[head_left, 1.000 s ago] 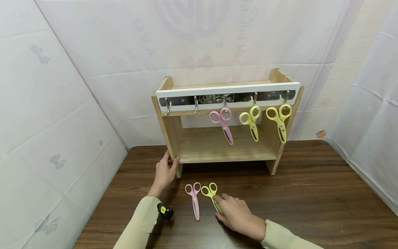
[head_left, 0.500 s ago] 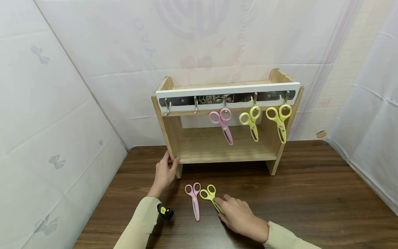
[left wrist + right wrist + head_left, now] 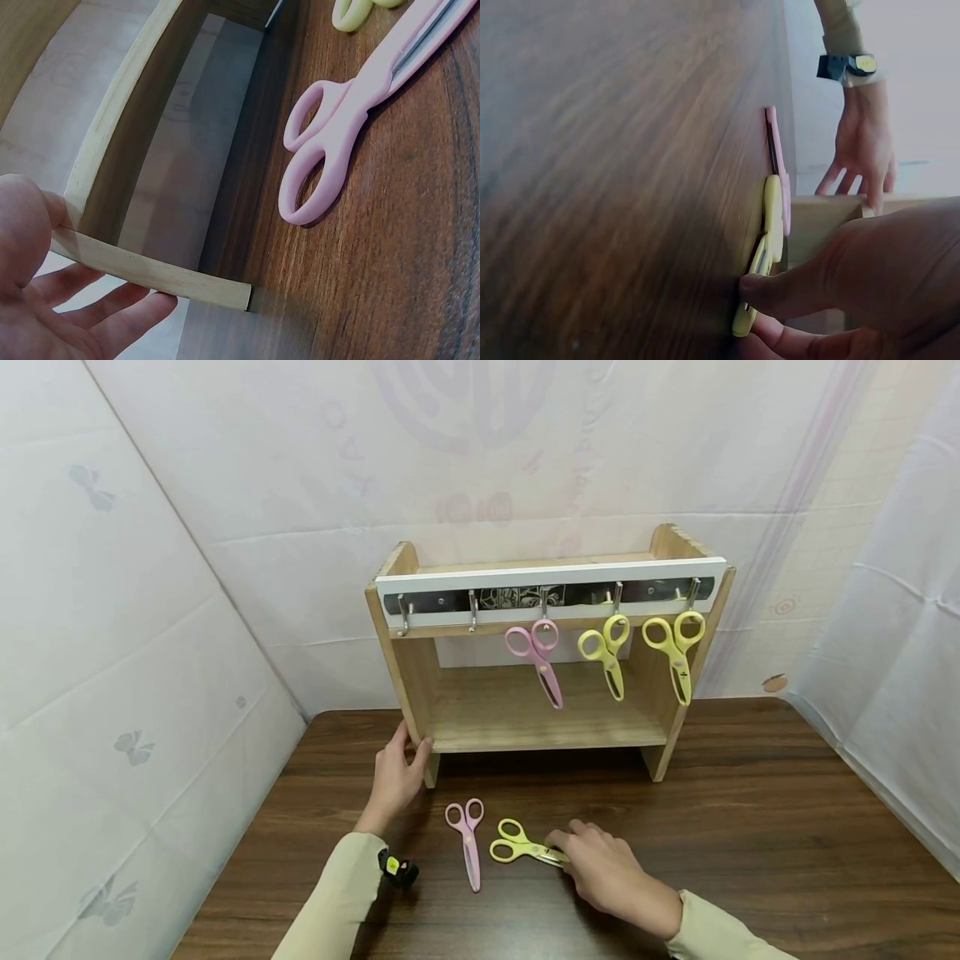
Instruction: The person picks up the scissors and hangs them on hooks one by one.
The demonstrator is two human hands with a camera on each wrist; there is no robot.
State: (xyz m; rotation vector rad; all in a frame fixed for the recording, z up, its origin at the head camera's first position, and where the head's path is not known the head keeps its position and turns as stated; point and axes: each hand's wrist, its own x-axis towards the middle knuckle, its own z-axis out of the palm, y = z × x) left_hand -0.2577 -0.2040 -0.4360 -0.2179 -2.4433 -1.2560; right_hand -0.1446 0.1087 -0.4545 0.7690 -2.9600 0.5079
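With thumb and fingers on either side of the panel, my left hand (image 3: 396,777) grips the lower left side of a small wooden shelf (image 3: 540,714). My right hand (image 3: 613,875) pinches the blade end of yellow scissors (image 3: 528,848) low at the table; in the right wrist view the thumb lies on top of the blades (image 3: 762,261). The yellow handle loops point left, toward pink scissors (image 3: 469,843) lying on the table between the hands. In the left wrist view, those pink scissors (image 3: 341,131) lie beside the shelf foot.
A hook rail (image 3: 551,571) runs along the shelf front. Pink scissors (image 3: 542,665) hang from its middle hook, with yellow scissors (image 3: 612,670) and another yellow pair (image 3: 678,662) to the right. The two left hooks hold nothing. White cloth (image 3: 300,527) surrounds the brown table (image 3: 750,827).
My right hand has moved right with the yellow scissors, turning them so the loops now point left and lie farther from the pink pair. My left hand stays on the shelf.
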